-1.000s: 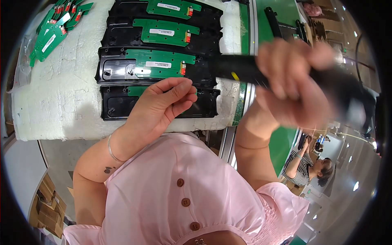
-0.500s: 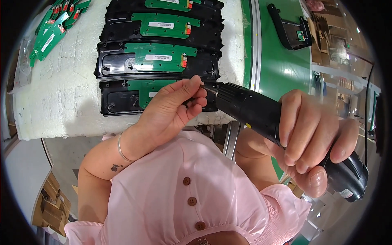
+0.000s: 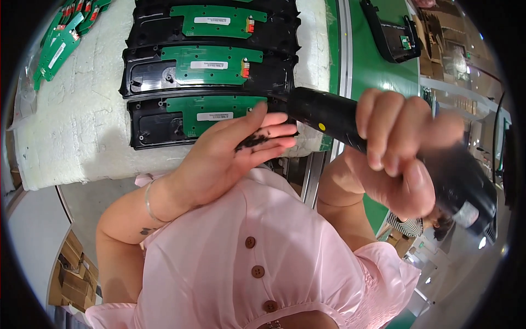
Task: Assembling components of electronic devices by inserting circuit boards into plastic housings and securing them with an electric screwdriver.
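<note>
My right hand (image 3: 397, 148) is wrapped round a black electric screwdriver (image 3: 327, 116), held nearly level with its nose pointing left. That nose is over the right end of the nearest black plastic panel (image 3: 156, 127); the tip of the bit is hard to make out. On this panel lies a green circuit board (image 3: 219, 104) with a white label. Palm up in front of the board, my left hand (image 3: 211, 151) has its fingers stretched out and carries a small heap of black screws (image 3: 253, 140). Its thumb covers part of the board's right end.
More black panels with green boards (image 3: 208, 55) line up behind, on a white foam block (image 3: 82, 120). Loose green boards (image 3: 57, 52) are piled at the far left. A curved black housing (image 3: 386, 33) rests on the green table (image 3: 378, 71) to the right.
My left fingers have opened out from a pinch near the screwdriver's bit, baring the screws. The screwdriver has moved up and slightly left, over the panel. The panels appear slightly higher in view.
</note>
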A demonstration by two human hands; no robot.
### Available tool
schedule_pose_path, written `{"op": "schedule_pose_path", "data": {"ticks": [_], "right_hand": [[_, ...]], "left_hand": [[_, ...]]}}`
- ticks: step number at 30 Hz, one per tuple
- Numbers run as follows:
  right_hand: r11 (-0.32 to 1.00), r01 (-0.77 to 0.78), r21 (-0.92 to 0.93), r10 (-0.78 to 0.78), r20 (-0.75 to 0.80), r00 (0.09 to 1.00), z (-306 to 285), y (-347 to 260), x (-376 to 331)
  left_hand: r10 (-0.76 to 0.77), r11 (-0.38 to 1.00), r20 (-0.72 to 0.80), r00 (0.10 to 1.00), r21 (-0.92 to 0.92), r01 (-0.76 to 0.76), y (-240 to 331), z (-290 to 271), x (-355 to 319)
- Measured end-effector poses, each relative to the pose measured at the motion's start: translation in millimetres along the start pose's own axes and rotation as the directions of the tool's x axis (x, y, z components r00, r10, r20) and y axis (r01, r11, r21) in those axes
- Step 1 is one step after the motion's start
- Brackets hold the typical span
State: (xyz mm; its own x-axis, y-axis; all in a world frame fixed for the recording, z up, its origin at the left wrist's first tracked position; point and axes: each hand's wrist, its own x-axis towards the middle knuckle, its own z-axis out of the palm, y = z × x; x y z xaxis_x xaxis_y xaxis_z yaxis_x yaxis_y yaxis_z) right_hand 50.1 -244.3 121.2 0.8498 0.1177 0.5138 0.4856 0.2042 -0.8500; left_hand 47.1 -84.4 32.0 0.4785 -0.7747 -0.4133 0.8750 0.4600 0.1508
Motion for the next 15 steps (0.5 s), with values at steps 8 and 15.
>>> {"op": "schedule_pose_path", "data": {"ticks": [8,15], "right_hand": [[0.996,-0.09,-0.026,0.087,-0.079,0.993,-11.1,23.9,-13.3],[0.987,-0.145,-0.066,0.136,-0.134,0.982,-5.1,24.1,-13.4]], "left_hand": [[0.095,0.969,0.033,0.995,0.227,-0.1,12.9,-20.9,-5.4],[0.113,0.941,0.061,0.992,0.315,-0.126,20.7,-32.0,1.3]]}}
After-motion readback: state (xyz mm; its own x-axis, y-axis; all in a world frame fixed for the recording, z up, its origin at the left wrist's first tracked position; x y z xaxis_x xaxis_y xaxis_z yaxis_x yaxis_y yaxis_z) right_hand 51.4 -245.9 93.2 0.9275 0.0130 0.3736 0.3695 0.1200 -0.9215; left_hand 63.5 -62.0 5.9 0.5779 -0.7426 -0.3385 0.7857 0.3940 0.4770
